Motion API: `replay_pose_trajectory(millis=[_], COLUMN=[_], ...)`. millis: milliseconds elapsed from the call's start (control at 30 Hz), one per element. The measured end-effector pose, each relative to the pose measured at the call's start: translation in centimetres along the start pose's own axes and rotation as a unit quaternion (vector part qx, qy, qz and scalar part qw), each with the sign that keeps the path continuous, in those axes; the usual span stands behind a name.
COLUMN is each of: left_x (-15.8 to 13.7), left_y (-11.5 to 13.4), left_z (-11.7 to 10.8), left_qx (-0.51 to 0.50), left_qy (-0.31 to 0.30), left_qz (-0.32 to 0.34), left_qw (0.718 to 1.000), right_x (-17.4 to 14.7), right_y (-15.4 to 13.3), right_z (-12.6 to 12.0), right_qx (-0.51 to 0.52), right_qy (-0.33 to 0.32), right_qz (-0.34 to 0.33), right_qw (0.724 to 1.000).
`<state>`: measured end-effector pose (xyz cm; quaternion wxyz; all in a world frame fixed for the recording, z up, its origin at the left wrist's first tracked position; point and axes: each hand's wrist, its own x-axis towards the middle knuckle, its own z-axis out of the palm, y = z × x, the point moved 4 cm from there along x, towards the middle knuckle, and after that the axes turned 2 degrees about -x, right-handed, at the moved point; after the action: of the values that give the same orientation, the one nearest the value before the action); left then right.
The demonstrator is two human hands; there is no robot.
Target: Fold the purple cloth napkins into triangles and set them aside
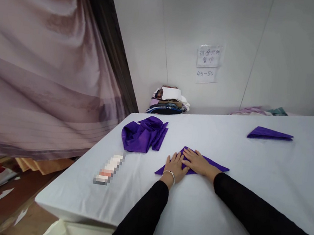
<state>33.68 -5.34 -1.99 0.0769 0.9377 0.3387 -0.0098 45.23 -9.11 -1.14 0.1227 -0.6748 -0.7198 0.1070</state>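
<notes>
A purple cloth napkin [214, 164] lies folded into a triangle on the white-covered table [190, 211]. Flat on its left part rests my left hand [175, 167], fingers spread, with a silver bracelet at the wrist. My right hand [197, 163] presses on the napkin's middle, its fingers stretched out and close to the left hand. Neither hand grips anything, and together they cover much of the cloth. To the left, a loose crumpled heap of purple cloth [143, 135] sits near the table's edge. Another folded purple napkin [270, 134] lies at the far right.
A blurred-out flat object [109, 169] lies at the table's left. Behind the table is a stack of folded cloths [169, 100] against the grey wall, with paper signs [208, 64] above. A pinkish curtain [41, 66] hangs at the left over scattered items on the floor.
</notes>
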Motion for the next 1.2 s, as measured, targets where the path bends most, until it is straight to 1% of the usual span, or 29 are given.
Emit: replay_pose_trajectory(millis=[167, 333, 433, 500, 567, 633, 700, 767, 833, 900, 933, 1000, 1033, 1100, 1200], left_x=[0.1, -0.5, -1.8, -3.0, -4.2, -5.2, -6.0, -6.6, -7.3, -8.2, -8.8, -10.0, -10.6, -11.5, -11.7], left_y=[-0.1, -0.6, -1.9, -3.2, -4.7, -5.7, -5.8, -4.8, -2.9, -0.2, 1.3, 4.0, 5.2, 6.7, 7.4], left_z=[0.1, -0.6, -1.0, -1.2, -1.6, -2.2, -2.7, -3.1, -3.2, -3.1, -3.0, -2.9, -3.0, -3.5, -4.4], left_qx=[-0.001, -0.050, -0.077, -0.087, -0.092, -0.083, -0.052, -0.013, 0.015, 0.025, 0.023, 0.001, -0.017, -0.056, -0.117], left_qy=[0.006, 0.011, 0.017, 0.034, 0.070, 0.108, 0.124, 0.116, 0.096, 0.075, 0.067, 0.059, 0.059, 0.049, 0.004], left_qz=[0.006, 0.034, 0.064, 0.076, 0.077, 0.072, 0.069, 0.071, 0.079, 0.099, 0.112, 0.141, 0.152, 0.159, 0.164], left_qw=[1.000, 0.998, 0.995, 0.993, 0.990, 0.988, 0.988, 0.991, 0.992, 0.992, 0.991, 0.988, 0.987, 0.985, 0.979], right_x=[-1.5, -4.1, -6.1, -7.5, -8.8, -9.6, -10.0, -9.8, -9.6, -9.7, -9.9, -10.7, -11.2, -12.4, -14.3], right_y=[3.6, 6.3, 8.0, 9.2, 10.3, 10.7, 9.9, 7.7, 4.3, 0.5, -1.3, -4.0, -4.9, -5.9, -6.2], right_z=[-0.6, -1.1, -1.4, -1.6, -1.8, -2.1, -2.3, -2.3, -1.9, -1.1, -0.8, -0.3, -0.1, 0.1, 0.1], right_qx=[-0.032, -0.053, -0.064, -0.066, -0.067, -0.070, -0.075, -0.073, -0.052, -0.017, 0.001, 0.035, 0.050, 0.075, 0.104], right_qy=[0.014, 0.024, 0.029, 0.035, 0.041, 0.055, 0.081, 0.107, 0.111, 0.092, 0.085, 0.086, 0.094, 0.115, 0.136], right_qz=[0.024, 0.061, 0.083, 0.097, 0.119, 0.146, 0.159, 0.129, 0.051, -0.051, -0.094, -0.151, -0.164, -0.170, -0.170], right_qw=[0.999, 0.996, 0.994, 0.992, 0.990, 0.985, 0.981, 0.983, 0.991, 0.994, 0.992, 0.984, 0.981, 0.976, 0.970])
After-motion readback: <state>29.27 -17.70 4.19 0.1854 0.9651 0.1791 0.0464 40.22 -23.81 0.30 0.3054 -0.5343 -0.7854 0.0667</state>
